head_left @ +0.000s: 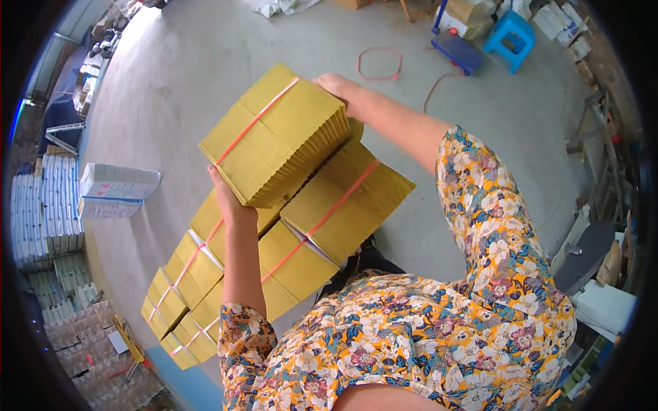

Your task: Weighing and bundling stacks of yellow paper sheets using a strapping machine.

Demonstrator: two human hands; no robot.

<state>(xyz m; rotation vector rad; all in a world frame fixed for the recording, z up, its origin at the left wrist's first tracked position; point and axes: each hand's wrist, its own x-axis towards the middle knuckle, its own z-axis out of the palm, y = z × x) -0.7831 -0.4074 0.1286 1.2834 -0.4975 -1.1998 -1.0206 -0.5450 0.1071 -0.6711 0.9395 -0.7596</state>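
Observation:
Between my two hands is a thick bundle of yellow folded paper (267, 130), tied round with a pink strap (257, 122). It is tilted above other yellow bundles (349, 205) of the same kind, which lie in two rows running toward the lower left. My left hand (233, 200) grips the bundle's near left end, its fingers partly hidden by the paper. At the far right side, my right hand (334, 88) is closed on the edge, with most fingertips out of sight. White paper (308, 241) shows between some of the lower bundles.
A loose pink strap loop (379, 63) lies on the grey floor. Beyond it stand a blue trolley (458, 53) and a blue plastic stool (510, 38). A white wrapped stack (118, 188) and tall piles of paper (44, 205) line the left.

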